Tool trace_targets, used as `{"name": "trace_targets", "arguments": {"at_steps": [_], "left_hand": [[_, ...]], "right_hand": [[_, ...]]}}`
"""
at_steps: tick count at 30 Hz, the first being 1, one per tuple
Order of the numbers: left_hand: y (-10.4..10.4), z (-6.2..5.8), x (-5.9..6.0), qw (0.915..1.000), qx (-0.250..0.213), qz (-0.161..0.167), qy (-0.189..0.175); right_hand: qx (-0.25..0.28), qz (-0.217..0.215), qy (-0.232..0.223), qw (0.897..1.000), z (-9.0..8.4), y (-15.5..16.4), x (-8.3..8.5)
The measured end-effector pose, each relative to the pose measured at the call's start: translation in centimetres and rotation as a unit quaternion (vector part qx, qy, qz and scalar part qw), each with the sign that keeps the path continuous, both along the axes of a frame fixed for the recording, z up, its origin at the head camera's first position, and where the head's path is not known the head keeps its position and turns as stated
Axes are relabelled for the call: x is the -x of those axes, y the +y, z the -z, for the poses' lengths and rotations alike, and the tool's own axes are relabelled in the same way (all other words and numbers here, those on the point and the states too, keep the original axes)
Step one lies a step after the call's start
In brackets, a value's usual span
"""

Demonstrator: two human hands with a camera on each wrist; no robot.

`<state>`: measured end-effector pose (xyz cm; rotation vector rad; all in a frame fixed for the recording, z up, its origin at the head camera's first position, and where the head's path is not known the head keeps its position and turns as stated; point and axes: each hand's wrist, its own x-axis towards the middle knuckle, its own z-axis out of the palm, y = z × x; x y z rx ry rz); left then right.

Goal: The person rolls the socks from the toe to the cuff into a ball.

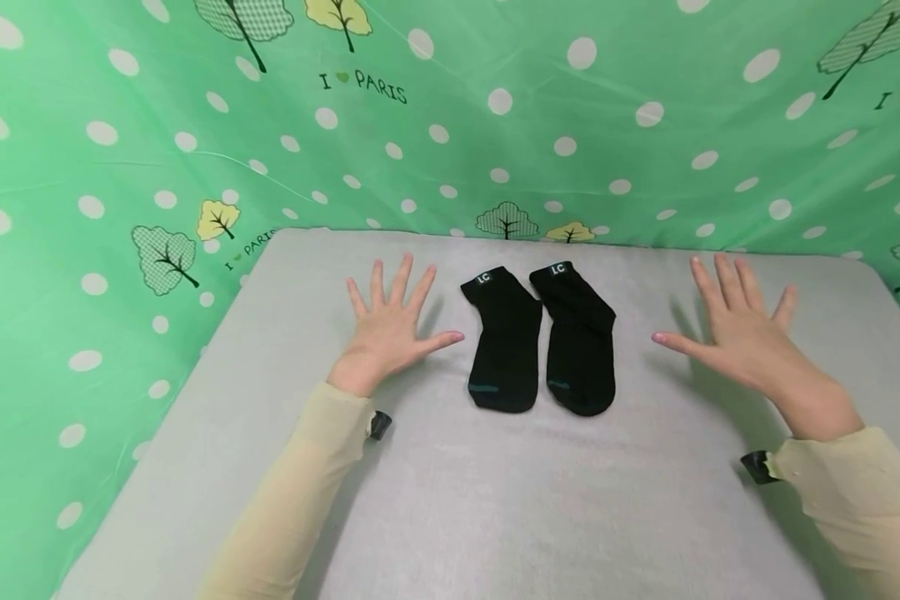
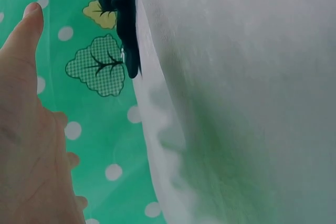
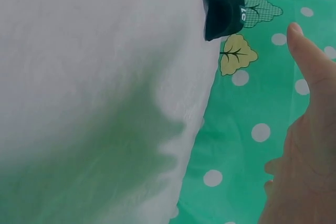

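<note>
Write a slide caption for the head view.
Both hands, left and right, spread open beside two black socks on a grey table.

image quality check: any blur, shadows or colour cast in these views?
Head: sharp, even light, soft shadows beside the left hand and right hand. Left wrist: hazy grey table, greenish hand shadow. Right wrist: same soft haze, sock cuff dark but readable.

Light: bright, even, soft.
Shadows: faint, falling toward 3 o'clock of each hand.
Wrist views: blurred, green-tinged.
Edges: slight bending.
</note>
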<state>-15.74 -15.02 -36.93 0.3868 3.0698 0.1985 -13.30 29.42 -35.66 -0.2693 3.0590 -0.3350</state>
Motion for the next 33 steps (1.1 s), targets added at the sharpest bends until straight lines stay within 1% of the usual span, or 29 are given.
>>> {"name": "trace_targets", "arguments": {"at_steps": [12, 19, 26, 33], "left_hand": [[1.4, -0.1, -0.2, 0.9999, 0.004, 0.011, -0.003], [2.0, 0.0, -0.3, 0.9998, 0.008, 0.017, -0.002], [2.8, 0.0, -0.3, 0.9997, 0.012, 0.023, -0.002], [3.7, 0.3, -0.5, 0.9989, 0.034, 0.033, -0.005]], "right_hand": [[-0.005, -0.012, 0.001, 1.000, 0.1, -0.7, 0.2], [0.005, -0.019, 0.003, 1.000, 0.1, -1.2, 0.4], [0.000, -0.023, -0.006, 1.000, 0.2, -2.0, 0.7], [0.007, -0.031, -0.014, 0.999, 0.3, -2.7, 0.9]]}}
